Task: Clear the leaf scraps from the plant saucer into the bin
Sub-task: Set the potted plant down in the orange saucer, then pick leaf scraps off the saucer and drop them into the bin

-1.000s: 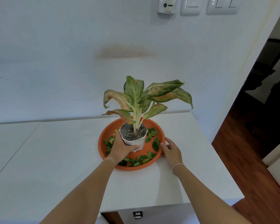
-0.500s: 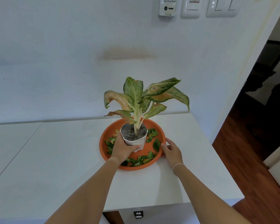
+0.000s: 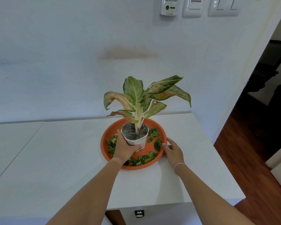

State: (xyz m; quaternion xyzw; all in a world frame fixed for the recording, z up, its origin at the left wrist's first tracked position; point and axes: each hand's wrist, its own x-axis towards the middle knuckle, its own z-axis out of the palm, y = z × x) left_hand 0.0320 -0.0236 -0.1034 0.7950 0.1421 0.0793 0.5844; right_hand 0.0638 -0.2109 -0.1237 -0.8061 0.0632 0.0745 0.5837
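An orange plant saucer (image 3: 110,129) sits on the white counter near the wall. Several green leaf scraps (image 3: 143,159) lie scattered around its inside. A small white pot (image 3: 137,140) with a leafy plant (image 3: 141,98) stands in the saucer's middle. My left hand (image 3: 126,149) is wrapped around the pot's near-left side. My right hand (image 3: 173,150) rests against the saucer's right rim, fingers touching its edge. No bin is in view.
The white counter (image 3: 63,159) stretches left with a seam at the left. Its right edge (image 3: 217,159) drops to a wooden floor (image 3: 243,151). Wall switches and a controller (image 3: 168,7) hang above. A dark doorway opens at the far right.
The pot has risen slightly in my left hand. My right hand stays at the saucer's right rim.
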